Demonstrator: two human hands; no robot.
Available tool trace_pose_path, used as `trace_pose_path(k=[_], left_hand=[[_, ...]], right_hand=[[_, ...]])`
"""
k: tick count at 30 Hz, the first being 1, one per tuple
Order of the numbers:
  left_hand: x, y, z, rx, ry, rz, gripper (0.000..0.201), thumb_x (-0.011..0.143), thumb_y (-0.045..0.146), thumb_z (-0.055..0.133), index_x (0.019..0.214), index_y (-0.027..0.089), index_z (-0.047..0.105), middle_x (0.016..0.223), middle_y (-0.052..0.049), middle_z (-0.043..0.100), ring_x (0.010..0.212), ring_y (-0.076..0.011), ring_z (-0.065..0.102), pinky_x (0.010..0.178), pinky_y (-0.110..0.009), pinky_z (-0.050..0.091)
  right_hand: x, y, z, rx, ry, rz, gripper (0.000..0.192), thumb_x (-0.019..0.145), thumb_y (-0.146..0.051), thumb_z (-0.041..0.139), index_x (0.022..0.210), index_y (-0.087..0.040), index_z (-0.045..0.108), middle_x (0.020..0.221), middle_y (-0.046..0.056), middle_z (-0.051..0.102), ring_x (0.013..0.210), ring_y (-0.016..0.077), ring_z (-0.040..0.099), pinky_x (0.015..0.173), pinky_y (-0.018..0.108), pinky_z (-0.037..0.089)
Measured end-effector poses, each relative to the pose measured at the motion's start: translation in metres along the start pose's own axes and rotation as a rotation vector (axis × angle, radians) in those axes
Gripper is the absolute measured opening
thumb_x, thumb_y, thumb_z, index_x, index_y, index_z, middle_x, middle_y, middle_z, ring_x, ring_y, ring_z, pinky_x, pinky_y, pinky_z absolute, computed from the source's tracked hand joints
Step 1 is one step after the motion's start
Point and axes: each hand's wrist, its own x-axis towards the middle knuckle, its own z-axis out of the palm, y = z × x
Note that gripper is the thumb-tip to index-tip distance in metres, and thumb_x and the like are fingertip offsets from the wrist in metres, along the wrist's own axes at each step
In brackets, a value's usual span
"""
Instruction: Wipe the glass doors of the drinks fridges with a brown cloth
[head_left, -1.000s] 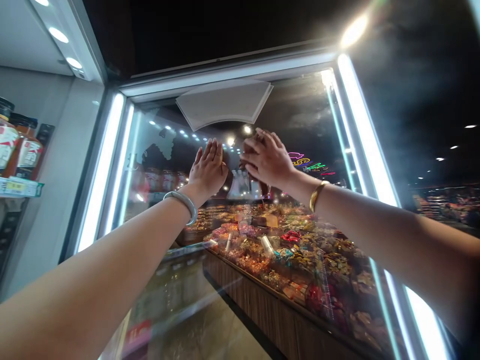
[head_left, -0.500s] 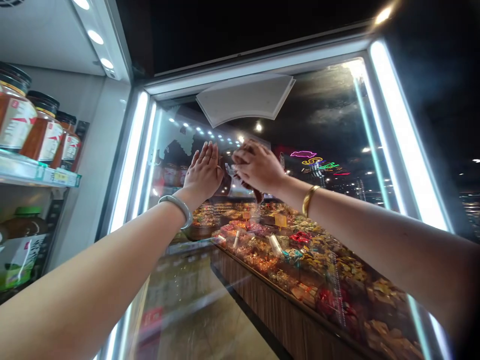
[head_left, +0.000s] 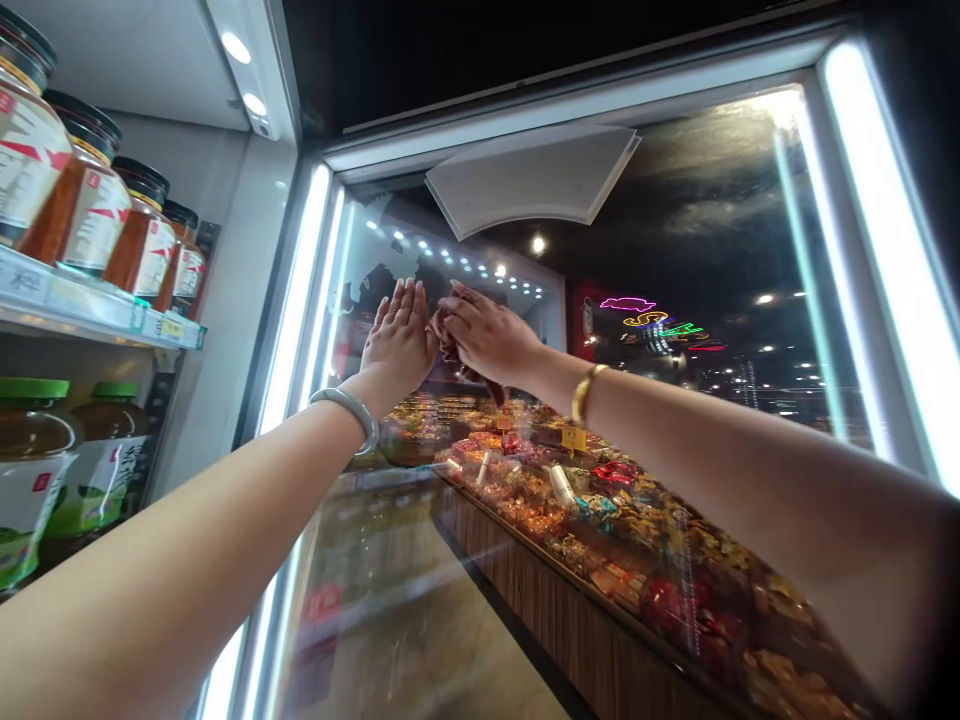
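Left hand: raised, flat, fingers straight and together, palm pressed against the glass door; holding nothing. Silver bangle on the wrist.

Right hand: raised just beside the left, fingers curled down over a dark cloth, pressing it onto the glass. Gold bangle on the wrist.

Dark cloth: crumpled, mostly hidden under the right hand, a corner showing between the two hands and a strip hanging below the palm; against the upper left part of the pane.

Glass door: swung open, framed by bright light strips, with a white curved card fixed near its top edge. Seen through the pane: a long display of wrapped sweets on a wooden stand, neon signs further back.

Cabinet interior, left: upper shelf bearing a row of jars with dark lids, reddish contents and white labels; price tags along the shelf edge. Below, green-capped bottles with dark liquid.
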Motion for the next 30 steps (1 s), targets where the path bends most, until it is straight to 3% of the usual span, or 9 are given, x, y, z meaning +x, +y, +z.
trace_pose_path(k=[3,7,11,15,18,20,23,26,30], left_hand=[[-0.004,-0.004,0.0,0.001,-0.007,0.039,0.074,0.1,0.032,0.03,0.165,-0.001,0.017,0.175,-0.017,0.017,0.165,-0.0283,0.013,0.137,-0.047,0.012],[-0.008,-0.007,-0.003,0.008,0.004,0.055,0.073,0.1,0.03,0.029,0.165,-0.001,0.018,0.175,-0.016,0.018,0.165,-0.0273,0.013,0.137,-0.046,0.013],[-0.014,-0.018,-0.002,0.006,0.04,0.042,0.073,0.1,0.032,0.029,0.165,0.0,0.018,0.175,-0.016,0.018,0.165,-0.0279,0.013,0.137,-0.048,0.014],[-0.029,-0.035,0.004,-0.01,0.057,-0.024,0.074,0.1,0.033,0.03,0.166,0.002,0.016,0.176,-0.015,0.016,0.165,-0.0274,0.012,0.137,-0.047,0.013],[-0.04,-0.042,0.006,-0.005,0.02,-0.014,0.074,0.1,0.034,0.03,0.166,0.001,0.017,0.175,-0.016,0.018,0.165,-0.0275,0.012,0.137,-0.047,0.012],[-0.045,-0.044,0.004,0.0,-0.005,0.02,0.074,0.1,0.033,0.031,0.166,0.001,0.018,0.175,-0.017,0.018,0.165,-0.0277,0.012,0.136,-0.048,0.013],[-0.05,-0.045,0.002,0.004,-0.019,0.055,0.074,0.1,0.033,0.031,0.166,0.001,0.017,0.175,-0.016,0.016,0.165,-0.0272,0.011,0.136,-0.048,0.012],[-0.058,-0.047,0.004,-0.006,-0.006,0.046,0.074,0.1,0.033,0.032,0.166,0.002,0.017,0.175,-0.016,0.017,0.165,-0.0266,0.011,0.136,-0.048,0.012],[-0.077,-0.047,0.016,-0.055,0.052,0.052,0.072,0.101,0.031,0.032,0.166,0.004,0.018,0.174,-0.017,0.02,0.164,-0.0266,0.014,0.136,-0.049,0.015]], right_hand=[[-0.012,0.04,-0.018,0.026,0.033,0.124,0.046,0.103,-0.027,0.038,0.146,-0.026,0.057,0.167,0.005,0.04,0.16,0.0372,0.028,0.123,0.061,0.048],[0.039,0.075,-0.018,-0.01,0.156,0.312,0.043,0.102,-0.02,0.039,0.138,-0.013,0.061,0.16,0.016,0.045,0.158,0.0434,0.029,0.122,0.068,0.044],[0.082,0.018,0.014,-0.018,0.128,0.202,0.044,0.101,-0.014,0.036,0.137,-0.015,0.063,0.154,0.014,0.054,0.157,0.0374,0.033,0.124,0.061,0.044],[0.048,-0.044,0.036,-0.016,0.082,-0.091,0.042,0.103,-0.02,0.042,0.141,-0.016,0.06,0.15,0.01,0.058,0.155,0.0319,0.037,0.133,0.051,0.035],[0.016,-0.031,0.028,0.005,0.058,-0.142,0.039,0.103,-0.023,0.045,0.139,-0.022,0.062,0.148,0.006,0.059,0.151,0.0309,0.042,0.13,0.051,0.041],[0.016,-0.005,0.021,0.009,0.072,0.006,0.038,0.103,-0.026,0.046,0.137,-0.02,0.063,0.147,0.01,0.059,0.15,0.0356,0.042,0.122,0.058,0.05],[0.042,0.013,0.02,0.008,0.146,0.213,0.043,0.103,-0.023,0.042,0.14,-0.018,0.061,0.149,0.013,0.058,0.151,0.0402,0.041,0.119,0.068,0.048],[0.051,-0.022,0.03,0.0,0.163,0.205,0.043,0.102,-0.019,0.042,0.139,-0.02,0.063,0.148,0.01,0.06,0.151,0.0378,0.042,0.124,0.065,0.044],[-0.001,-0.083,0.035,-0.007,0.094,-0.092,0.036,0.104,-0.023,0.045,0.133,-0.019,0.067,0.143,0.006,0.064,0.146,0.0305,0.049,0.13,0.047,0.042]])
